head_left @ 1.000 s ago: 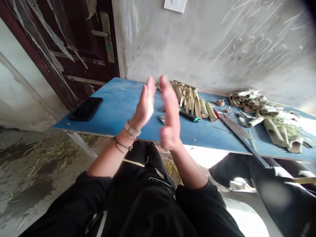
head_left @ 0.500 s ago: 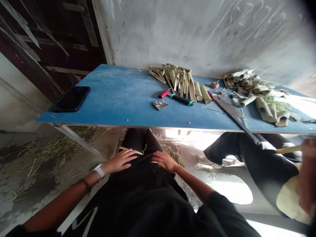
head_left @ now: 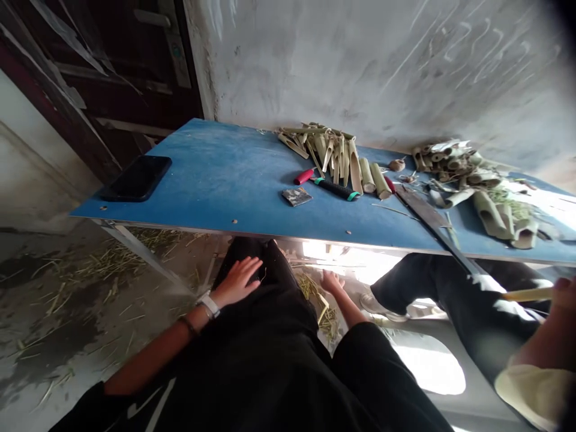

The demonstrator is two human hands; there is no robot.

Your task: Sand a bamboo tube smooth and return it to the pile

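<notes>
My left hand rests over my left thigh, its fingers stretched out and apart, with nothing in it. A pale watch is on that wrist. Out past my right knee, below the table edge, hangs my right hand; its fingers are partly bent and apart, and I see nothing held. Below it, a light bamboo strip shows above the straw-like scraps on the floor. A thin curled fibre clings to my dark trousers.
The blue table holds a phone, a dark block, a black-handled tool, split bamboo pieces, a long blade and more bamboo tubes. At right, a co-worker's hand holds a yellowish stick.
My right hand has left my lap and moved right, past my knee. The bamboo strips on my thighs are gone from there. My left hand has shifted slightly right and up.
</notes>
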